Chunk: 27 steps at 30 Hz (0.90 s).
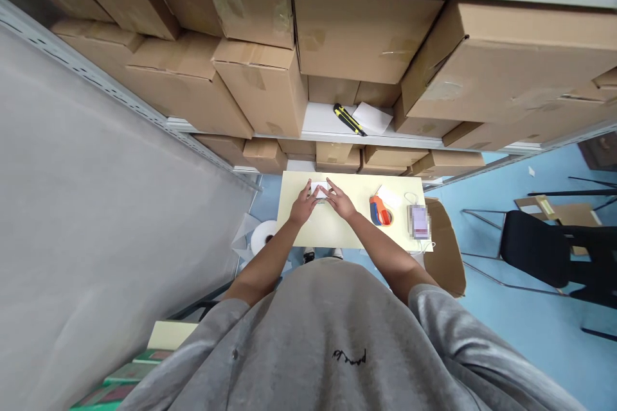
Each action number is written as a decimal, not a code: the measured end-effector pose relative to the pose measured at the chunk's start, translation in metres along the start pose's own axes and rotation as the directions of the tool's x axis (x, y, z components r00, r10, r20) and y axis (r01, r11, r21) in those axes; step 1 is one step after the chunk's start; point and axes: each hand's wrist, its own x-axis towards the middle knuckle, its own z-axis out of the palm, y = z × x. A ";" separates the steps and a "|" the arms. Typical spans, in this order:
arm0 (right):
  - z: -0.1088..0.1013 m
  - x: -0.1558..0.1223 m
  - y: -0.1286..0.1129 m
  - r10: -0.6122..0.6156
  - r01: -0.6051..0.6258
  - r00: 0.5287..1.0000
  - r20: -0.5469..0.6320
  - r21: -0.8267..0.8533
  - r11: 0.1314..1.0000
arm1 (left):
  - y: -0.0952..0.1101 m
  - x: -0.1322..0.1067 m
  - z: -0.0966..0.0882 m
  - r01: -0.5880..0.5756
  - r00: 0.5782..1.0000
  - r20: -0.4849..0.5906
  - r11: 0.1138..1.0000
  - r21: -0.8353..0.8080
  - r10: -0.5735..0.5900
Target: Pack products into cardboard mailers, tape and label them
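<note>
Both hands meet over the left part of a pale yellow table (332, 228). Between them is a small white rectangular piece (318, 186), like a label or the top of a little box; its exact kind cannot be made out. My left hand (302, 205) has its fingers against the piece's left side. From the right, my right hand (342, 203) lays its fingertips on the same piece. An orange and blue tape dispenser (380, 210) lies to the right of my hands, beside a white sheet (389, 196).
A blurred purple rectangular object (420, 222) with a white cable lies at the table's right end. Cardboard boxes (260, 87) fill the shelves ahead. A black-yellow utility knife (349, 120) rests there. A white roll (263, 236) stands left, an open carton (446, 250) and black chair (533, 247) right.
</note>
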 end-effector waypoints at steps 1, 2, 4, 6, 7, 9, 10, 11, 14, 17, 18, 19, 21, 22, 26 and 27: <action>0.000 0.000 0.000 -0.004 0.004 1.000 -0.001 -0.007 1.000 | 0.002 0.000 0.001 -0.010 1.000 -0.010 1.000 0.000 0.010; 0.000 -0.001 0.000 -0.008 0.008 1.000 -0.003 -0.018 1.000 | 0.003 0.001 0.001 -0.030 0.999 -0.013 1.000 0.001 0.030; 0.001 -0.005 -0.001 -0.016 0.015 1.000 -0.009 -0.045 0.999 | 0.006 0.002 0.000 -0.075 0.997 0.000 0.997 -0.003 0.075; 0.002 -0.008 -0.001 -0.017 0.015 1.000 -0.022 -0.072 0.997 | 0.009 0.003 -0.001 -0.100 0.995 0.019 0.995 -0.016 0.100; 0.003 -0.010 -0.001 -0.015 0.013 1.000 -0.027 -0.084 0.996 | 0.010 0.004 -0.001 -0.101 0.995 0.025 0.995 -0.023 0.102; 0.004 -0.011 -0.002 -0.012 0.008 0.999 -0.037 -0.106 0.994 | 0.011 0.005 -0.002 -0.086 0.996 0.021 0.996 -0.038 0.087; 0.005 -0.011 -0.002 -0.013 0.009 0.999 -0.039 -0.117 0.993 | 0.012 0.005 -0.003 -0.076 0.997 0.015 0.996 -0.046 0.077; 0.005 -0.011 -0.002 -0.018 0.012 0.999 -0.041 -0.128 0.992 | 0.012 0.006 -0.003 -0.066 0.998 0.009 0.996 -0.054 0.067; 0.004 -0.011 -0.001 -0.043 0.035 0.998 -0.043 -0.156 0.987 | 0.013 0.007 -0.006 -0.066 0.998 0.010 0.996 -0.062 0.066; 0.003 -0.011 0.000 -0.062 0.055 0.997 -0.037 -0.167 0.984 | 0.010 0.008 -0.010 -0.100 0.994 0.032 0.993 -0.054 0.102; 0.003 -0.011 0.001 -0.064 0.058 0.997 -0.034 -0.171 0.984 | 0.009 0.009 -0.010 -0.109 0.993 0.035 0.993 -0.055 0.111; 0.003 -0.011 0.001 -0.065 0.058 0.997 -0.033 -0.178 0.982 | 0.007 0.009 -0.011 -0.115 0.993 0.035 0.992 -0.054 0.117; 0.002 -0.012 0.001 -0.065 0.057 0.997 -0.033 -0.211 0.976 | 0.004 0.010 -0.011 -0.132 0.991 0.032 0.991 -0.029 0.133; 0.002 -0.012 0.000 -0.066 0.056 0.997 -0.032 -0.240 0.969 | 0.002 0.010 -0.011 -0.148 0.989 0.033 0.989 0.001 0.148; 0.002 -0.012 -0.003 -0.072 0.067 0.997 0.003 -0.396 0.916 | -0.001 0.008 -0.009 -0.235 0.972 0.057 0.956 0.174 0.228; 0.002 -0.012 -0.004 -0.073 0.072 0.997 0.015 -0.426 0.902 | -0.001 0.008 -0.009 -0.248 0.969 0.061 0.946 0.209 0.240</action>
